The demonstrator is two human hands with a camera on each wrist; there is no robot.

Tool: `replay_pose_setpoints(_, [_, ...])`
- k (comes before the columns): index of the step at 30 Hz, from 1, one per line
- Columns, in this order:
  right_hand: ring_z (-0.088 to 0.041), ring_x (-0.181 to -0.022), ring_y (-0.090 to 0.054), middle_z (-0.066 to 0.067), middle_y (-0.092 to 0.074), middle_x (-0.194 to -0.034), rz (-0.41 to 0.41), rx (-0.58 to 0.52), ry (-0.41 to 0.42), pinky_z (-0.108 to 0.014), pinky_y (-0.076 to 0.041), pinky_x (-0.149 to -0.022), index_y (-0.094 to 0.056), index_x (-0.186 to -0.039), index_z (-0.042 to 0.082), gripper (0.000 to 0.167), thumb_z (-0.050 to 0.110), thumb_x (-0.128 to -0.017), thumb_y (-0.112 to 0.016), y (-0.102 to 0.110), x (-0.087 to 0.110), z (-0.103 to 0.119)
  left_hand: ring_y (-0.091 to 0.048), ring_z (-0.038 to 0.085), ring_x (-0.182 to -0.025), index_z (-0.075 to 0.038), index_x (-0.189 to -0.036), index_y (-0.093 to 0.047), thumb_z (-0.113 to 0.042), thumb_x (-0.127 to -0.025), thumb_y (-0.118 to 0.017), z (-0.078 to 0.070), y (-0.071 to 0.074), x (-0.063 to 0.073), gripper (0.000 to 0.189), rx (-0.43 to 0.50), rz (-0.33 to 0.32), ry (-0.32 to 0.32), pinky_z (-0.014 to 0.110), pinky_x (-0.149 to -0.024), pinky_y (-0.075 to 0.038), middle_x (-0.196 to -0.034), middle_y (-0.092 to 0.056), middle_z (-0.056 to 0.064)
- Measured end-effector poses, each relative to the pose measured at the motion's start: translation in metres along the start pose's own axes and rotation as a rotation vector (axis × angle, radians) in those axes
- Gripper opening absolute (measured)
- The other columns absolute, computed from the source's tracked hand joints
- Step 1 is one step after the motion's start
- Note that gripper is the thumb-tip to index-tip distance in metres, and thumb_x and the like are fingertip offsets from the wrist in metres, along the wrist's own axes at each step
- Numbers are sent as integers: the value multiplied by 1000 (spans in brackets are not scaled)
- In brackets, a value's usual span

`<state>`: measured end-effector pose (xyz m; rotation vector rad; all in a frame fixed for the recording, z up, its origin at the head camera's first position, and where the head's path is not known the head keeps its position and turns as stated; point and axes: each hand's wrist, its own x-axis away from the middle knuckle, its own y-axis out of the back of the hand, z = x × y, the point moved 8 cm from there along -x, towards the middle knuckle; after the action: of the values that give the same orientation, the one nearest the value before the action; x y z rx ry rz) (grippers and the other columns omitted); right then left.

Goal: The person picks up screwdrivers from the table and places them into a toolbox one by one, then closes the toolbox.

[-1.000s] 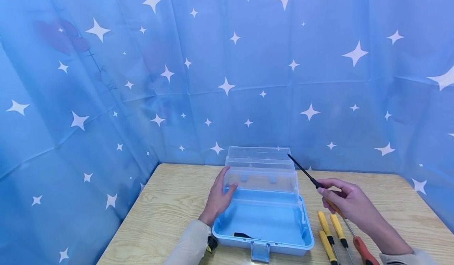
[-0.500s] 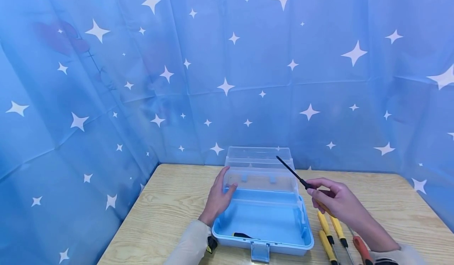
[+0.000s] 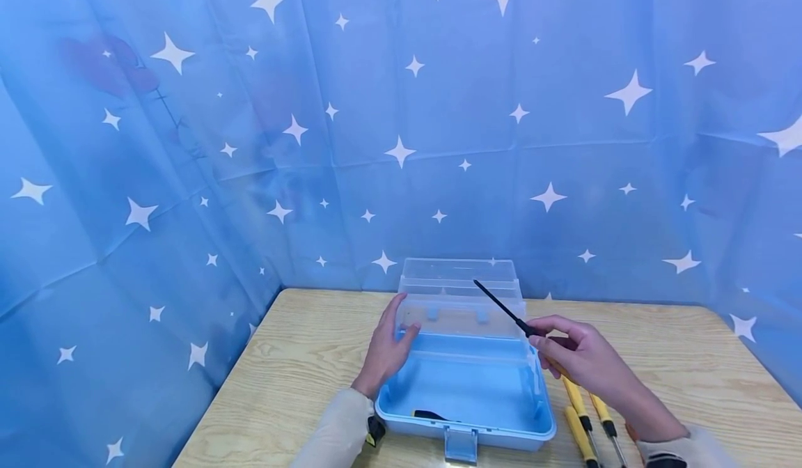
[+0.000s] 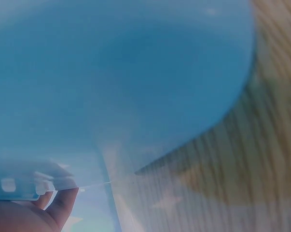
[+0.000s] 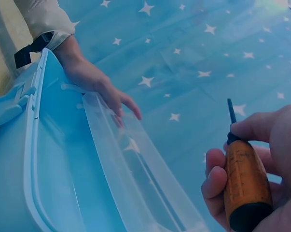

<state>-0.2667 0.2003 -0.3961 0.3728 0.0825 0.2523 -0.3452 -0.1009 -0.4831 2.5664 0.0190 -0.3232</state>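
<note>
A blue plastic toolbox (image 3: 460, 384) stands on the table, its clear lid (image 3: 460, 280) swung back. My left hand (image 3: 385, 353) grips the lid's left edge near the hinge, thumb on the inner side; in the right wrist view this hand (image 5: 94, 79) also shows at the lid. My right hand (image 3: 583, 356) holds a screwdriver (image 3: 499, 304) above the box's right side, black shaft pointing up and left. Its orange handle (image 5: 246, 174) lies between thumb and fingers in the right wrist view. Inside the box, by the front wall, lies a black-and-yellow tool (image 3: 429, 415), partly hidden.
Several yellow-handled screwdrivers (image 3: 579, 433) lie on the table (image 3: 282, 363) right of the box. A red-handled one is mostly hidden by the right arm. The box's front latch (image 3: 461, 445) hangs down. A blue star-patterned curtain (image 3: 464, 127) stands behind the table.
My right hand has moved left with the screwdriver, from beside the toolbox to over its right edge. The left hand stays at the lid.
</note>
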Motion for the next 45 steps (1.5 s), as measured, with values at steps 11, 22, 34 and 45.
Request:
replay_pose_setpoints(11, [-23,-59,-56,-14,-60,-77,59,-12,31,-27,-51,-50,-57,-130,-2,38,22,-100,-59,-14,-5,-2,-34,30,-145,-42,-153,-27,-48,-100,-52,-2,1,0,59,-1,8,-2,62,-113,-33,-161,-31,-1])
replay_pose_setpoints(22, [-23,-58,-57,-11,-60,-75,112,-27,26,-32,-52,-52,-58,-128,-1,39,25,-99,-61,-30,-11,-5,-35,29,-145,-43,-153,-27,-50,-99,-52,-1,1,-1,60,-24,2,27,62,-112,-34,-160,-31,-2])
replay_pose_setpoints(34, [-21,-55,-54,-12,-59,-74,163,-37,49,-33,-47,-48,-58,-127,-2,37,23,-100,-59,-43,-13,-8,-35,30,-145,-41,-153,-27,-48,-100,-52,-3,1,-1,59,-11,7,13,61,-113,-34,-160,-31,-1])
replay_pose_setpoints(45, [-22,-56,-56,-16,-61,-75,232,-68,108,-31,-50,-48,-59,-127,-4,33,16,-100,-59,-56,-14,-11,-35,29,-145,-41,-153,-27,-48,-100,-52,-3,1,1,59,-12,8,13,60,-114,-33,-160,-31,-1])
